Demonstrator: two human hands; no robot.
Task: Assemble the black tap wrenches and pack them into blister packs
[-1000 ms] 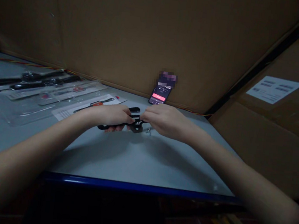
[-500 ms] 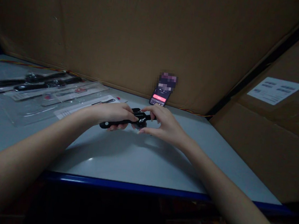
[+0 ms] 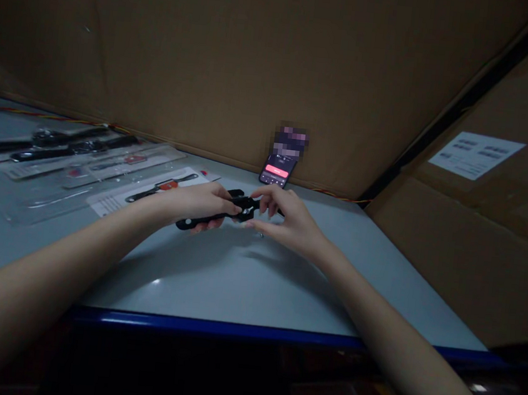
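A black tool [image 3: 202,220] with a long handle and metal parts near its head is held just above the grey tabletop [image 3: 217,287]. My left hand [image 3: 206,204] is closed round its handle, thumb on top and fingers curled beneath. At the tool's right end, my right hand [image 3: 285,215] has thumb and forefinger curved about the head, the other fingers bent in against it. What exactly the right fingertips grip is too small and dark to tell. A tiny shiny piece [image 3: 261,235] shows just under the right hand.
A lit phone [image 3: 276,170] leans against the cardboard wall [image 3: 212,60] behind my hands. Black tools [image 3: 71,147] in clear packaging and a printed card [image 3: 107,201] lie at the left. A cardboard box [image 3: 476,245] stands at the right.
The view has shifted slightly. My right fingers have moved a little at the tool's head, and the round part seen beneath it is less visible. My left hand keeps its hold.
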